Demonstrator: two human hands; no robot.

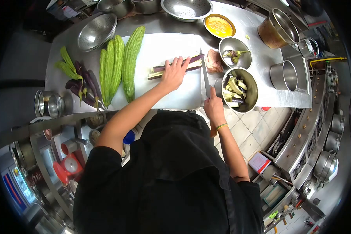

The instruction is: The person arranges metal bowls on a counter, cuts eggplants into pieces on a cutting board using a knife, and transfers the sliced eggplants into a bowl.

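My left hand (pixel 174 75) rests over lengthwise-cut eggplant strips (pixel 157 69) with dark purple skin and pale flesh, its fingers gripping them against the white cutting board (pixel 171 46). The handle of a knife (pixel 206 78) is in my closed right hand (pixel 213 104). Its blade points away from me along the board's right edge, by the ends of the strips. Right of the knife, a deep metal pot (pixel 254 87) contains cut eggplant pieces (pixel 234 90). A metal bowl (pixel 227 43) behind it holds green eggplant tops (pixel 236 55).
Long ridged green gourds (pixel 133 58) lie at the board's left. Whole eggplants (pixel 90 82) and small green vegetables (pixel 67 64) are farther left. A crumpled brownish item (pixel 213 61) sits beside the blade. Colanders (pixel 187 8), a bowl of yellow liquid (pixel 219 25) and pots (pixel 279 29) line the back and right.
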